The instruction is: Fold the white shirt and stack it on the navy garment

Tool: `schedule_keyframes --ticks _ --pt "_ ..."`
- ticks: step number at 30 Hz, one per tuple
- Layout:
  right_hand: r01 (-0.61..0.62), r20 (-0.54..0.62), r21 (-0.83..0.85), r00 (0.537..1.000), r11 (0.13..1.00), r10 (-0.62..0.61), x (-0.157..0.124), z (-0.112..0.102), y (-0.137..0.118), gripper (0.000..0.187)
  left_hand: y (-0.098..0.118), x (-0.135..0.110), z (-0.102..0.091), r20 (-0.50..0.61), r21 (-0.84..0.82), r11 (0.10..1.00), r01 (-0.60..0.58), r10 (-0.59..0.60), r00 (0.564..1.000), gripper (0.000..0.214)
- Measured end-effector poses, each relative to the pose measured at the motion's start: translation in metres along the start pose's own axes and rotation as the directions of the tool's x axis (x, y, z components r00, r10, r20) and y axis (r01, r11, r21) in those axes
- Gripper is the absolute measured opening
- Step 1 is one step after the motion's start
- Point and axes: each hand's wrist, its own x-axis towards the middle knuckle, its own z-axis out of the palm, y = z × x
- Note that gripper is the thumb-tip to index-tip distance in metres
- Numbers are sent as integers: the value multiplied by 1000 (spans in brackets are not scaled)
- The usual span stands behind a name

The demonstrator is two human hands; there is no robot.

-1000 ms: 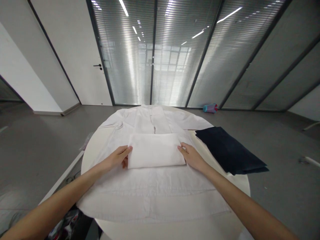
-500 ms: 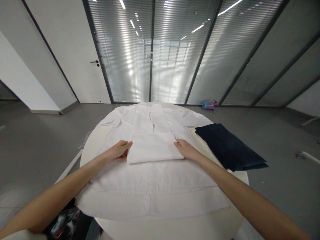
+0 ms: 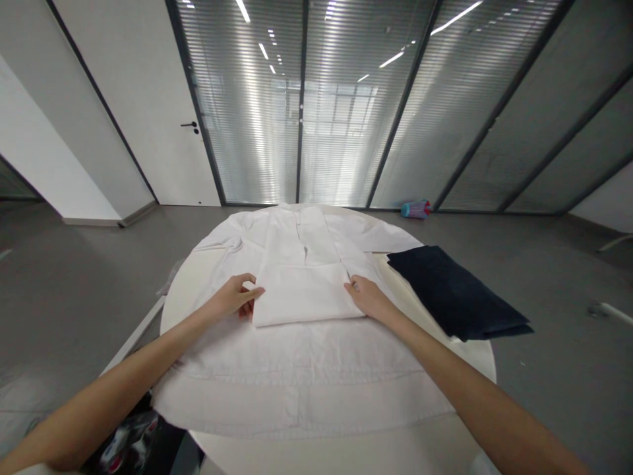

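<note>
A folded white cloth (image 3: 302, 295) lies on top of a white garment (image 3: 297, 369) spread flat over a round white table (image 3: 346, 448). My left hand (image 3: 235, 298) grips the folded cloth's left edge, thumb on top and fingers tucked under. On the right edge, my right hand (image 3: 368, 298) holds the cloth the same way, fingers curled at its side. Both forearms reach in from the bottom corners.
A folded dark navy cloth (image 3: 457, 290) lies on the table's right side. A blue and pink bottle (image 3: 415, 210) lies on the grey floor by the glass wall. Dark items (image 3: 128, 442) sit below the table's left edge.
The folded white cloth and both hands have shifted slightly away from me, up the garment. The grip on its two ends looks the same.
</note>
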Motion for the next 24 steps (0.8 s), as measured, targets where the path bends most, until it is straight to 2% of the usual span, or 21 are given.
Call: schedule_keyframes --ticks 4,6,8,10,11,13,14,15,17,20,21,24 --pt "-24 -24 31 999 999 25 -3 -7 3 23 0 2 -1 -35 124 986 -112 117 992 61" --pt "-5 -117 29 993 1000 8 -8 -12 3 33 -2 3 -1 -38 265 950 -166 183 982 56" --pt "86 -266 -1 960 996 -83 -15 -14 -1 38 -3 2 -1 -67 449 868 -213 271 960 48" --pt "256 -353 -70 898 964 -264 -23 -12 -8 40 -2 0 1 -106 618 736 -277 427 898 38" --pt "353 -338 -109 866 929 -369 -27 -9 -13 43 0 -1 4 -106 681 660 -318 518 849 33" --pt "509 -220 -173 815 843 -536 -33 1 -22 52 7 -3 13 -34 755 507 -416 663 748 29" --pt "551 -149 -193 801 812 -580 -34 6 -26 58 10 -3 19 33 772 435 -462 700 714 31" --pt "574 -84 -207 796 792 -599 -34 11 -28 62 13 -3 25 108 781 374 -500 707 698 35" --pt "581 9 -224 804 783 -594 -32 20 -30 71 15 0 37 225 792 310 -526 653 723 45" --pt "554 68 -217 830 804 -553 -25 27 -26 80 7 11 46 289 811 329 -483 492 821 67" --pt "545 77 -210 837 812 -542 -23 27 -23 82 3 14 46 295 813 343 -470 453 842 71" --pt "504 101 -186 864 844 -493 -19 22 -14 86 -7 21 41 315 805 361 -470 411 856 73"
